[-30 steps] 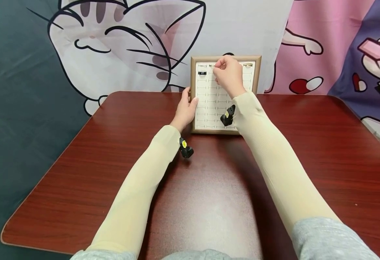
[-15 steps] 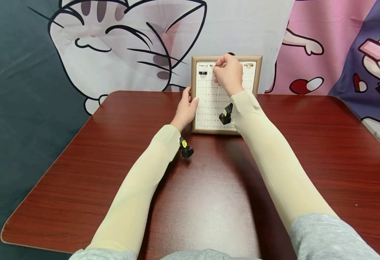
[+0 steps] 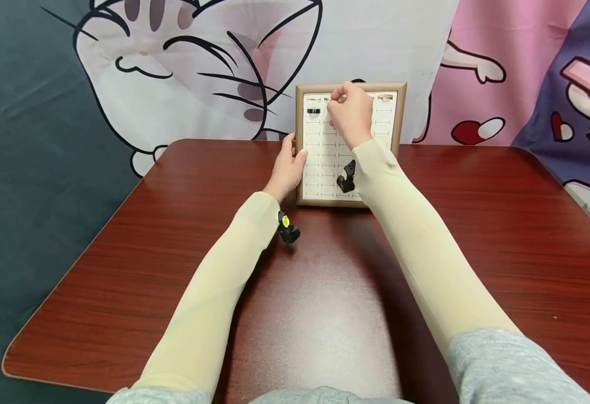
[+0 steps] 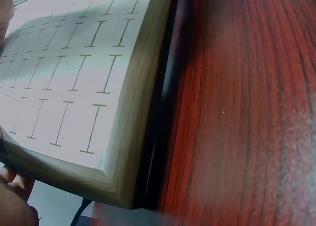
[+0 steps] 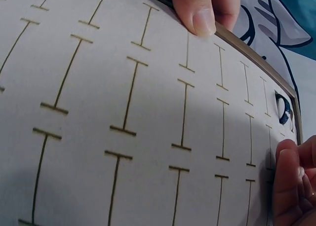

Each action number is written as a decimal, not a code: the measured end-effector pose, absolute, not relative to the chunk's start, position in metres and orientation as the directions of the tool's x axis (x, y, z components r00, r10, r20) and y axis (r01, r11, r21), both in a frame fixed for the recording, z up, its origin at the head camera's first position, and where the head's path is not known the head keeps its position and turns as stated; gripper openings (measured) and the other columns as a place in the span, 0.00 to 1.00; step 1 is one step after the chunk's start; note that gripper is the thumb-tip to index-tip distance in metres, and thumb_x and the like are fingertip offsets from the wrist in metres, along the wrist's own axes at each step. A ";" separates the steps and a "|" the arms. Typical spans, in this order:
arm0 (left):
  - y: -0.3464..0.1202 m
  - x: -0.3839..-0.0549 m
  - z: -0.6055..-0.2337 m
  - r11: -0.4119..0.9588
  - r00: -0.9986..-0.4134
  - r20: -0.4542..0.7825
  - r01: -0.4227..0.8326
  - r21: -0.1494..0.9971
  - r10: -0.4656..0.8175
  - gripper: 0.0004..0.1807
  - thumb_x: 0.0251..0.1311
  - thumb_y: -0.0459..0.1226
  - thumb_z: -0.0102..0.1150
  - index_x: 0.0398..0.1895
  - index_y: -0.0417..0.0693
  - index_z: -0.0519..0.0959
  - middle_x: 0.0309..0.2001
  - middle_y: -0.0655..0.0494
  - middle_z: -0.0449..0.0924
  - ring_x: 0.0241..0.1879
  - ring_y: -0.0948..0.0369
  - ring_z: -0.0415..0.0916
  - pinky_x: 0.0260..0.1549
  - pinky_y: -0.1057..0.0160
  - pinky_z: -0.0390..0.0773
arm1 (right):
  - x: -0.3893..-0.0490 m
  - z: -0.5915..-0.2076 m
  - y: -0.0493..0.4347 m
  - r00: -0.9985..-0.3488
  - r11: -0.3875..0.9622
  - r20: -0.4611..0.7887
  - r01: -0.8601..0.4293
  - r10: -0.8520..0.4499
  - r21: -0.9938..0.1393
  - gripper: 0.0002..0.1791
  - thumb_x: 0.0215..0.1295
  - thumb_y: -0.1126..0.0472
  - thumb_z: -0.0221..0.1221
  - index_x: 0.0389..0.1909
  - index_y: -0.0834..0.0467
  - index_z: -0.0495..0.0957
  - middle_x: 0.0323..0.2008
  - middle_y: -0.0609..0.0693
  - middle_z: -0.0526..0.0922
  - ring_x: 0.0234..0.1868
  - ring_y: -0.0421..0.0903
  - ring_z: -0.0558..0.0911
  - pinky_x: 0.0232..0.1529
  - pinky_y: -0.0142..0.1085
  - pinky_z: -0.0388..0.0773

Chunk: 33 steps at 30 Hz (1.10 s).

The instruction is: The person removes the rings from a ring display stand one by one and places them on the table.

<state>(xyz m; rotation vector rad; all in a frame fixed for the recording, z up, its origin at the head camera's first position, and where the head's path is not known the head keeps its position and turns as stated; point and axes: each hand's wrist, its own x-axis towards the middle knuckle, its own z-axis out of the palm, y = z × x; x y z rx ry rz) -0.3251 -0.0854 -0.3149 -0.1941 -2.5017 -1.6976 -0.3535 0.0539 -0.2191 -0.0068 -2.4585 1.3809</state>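
Grey cuffs (image 3: 507, 350) in the foreground, then two pale sleeves (image 3: 416, 224) stretching out over the dark red surface (image 3: 209, 359). A small black camera (image 3: 288, 229) sits on the left wrist, and its twin (image 3: 346, 177) on the right.

Out to the left hand (image 3: 286, 171) now, and this grip is firm: thumb over the front, fingers round the side of the framed board (image 3: 328, 174). The board stands on the far part of the surface, long axis running up and down, its face turned to the person.

Here's the busy end! The right hand (image 3: 351, 115) is up at the top row of slots, fingers curled, thumb and fingertips together. Is there a ring in that grip? Cannot tell; the fingers cover the spot.

The relation that counts: the black ring (image 3: 313, 111) lies just left of those fingertips and a shade lower, in the left column's second slot, its band reading crosswise. The gold ring (image 3: 385, 97) sits the other side, top right. The right hand is much nearer to both; the left is well below, down the frame's edge.

Behind everything, a printed cloth (image 3: 381, 33) with a cartoon cat.
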 end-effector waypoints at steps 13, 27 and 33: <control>-0.084 -0.325 -0.316 0.377 -0.984 0.177 0.177 0.909 0.037 0.26 0.66 0.41 0.43 0.66 0.59 0.53 0.53 0.52 0.71 0.48 0.60 0.73 0.46 0.62 0.73 | -0.353 -0.225 0.057 -0.935 0.564 0.320 -0.185 0.151 -0.805 0.06 0.57 0.65 0.48 0.32 0.52 0.72 0.20 0.41 0.74 0.16 0.35 0.75 0.25 0.28 0.74; -0.083 -0.324 -0.315 0.401 -0.989 0.145 0.143 0.905 0.027 0.27 0.67 0.43 0.42 0.67 0.65 0.51 0.55 0.54 0.70 0.49 0.62 0.72 0.47 0.62 0.72 | -0.352 -0.228 0.056 -0.928 0.606 0.358 -0.226 0.104 -0.763 0.06 0.62 0.64 0.44 0.34 0.52 0.69 0.18 0.42 0.72 0.18 0.36 0.76 0.25 0.29 0.75; -0.084 -0.324 -0.314 0.402 -0.990 0.136 0.133 0.906 0.022 0.27 0.67 0.44 0.42 0.67 0.65 0.50 0.55 0.55 0.70 0.49 0.62 0.73 0.47 0.62 0.72 | -0.352 -0.231 0.059 -0.929 0.553 0.363 -0.267 0.070 -0.790 0.04 0.65 0.62 0.44 0.35 0.52 0.68 0.18 0.44 0.74 0.18 0.38 0.76 0.24 0.29 0.75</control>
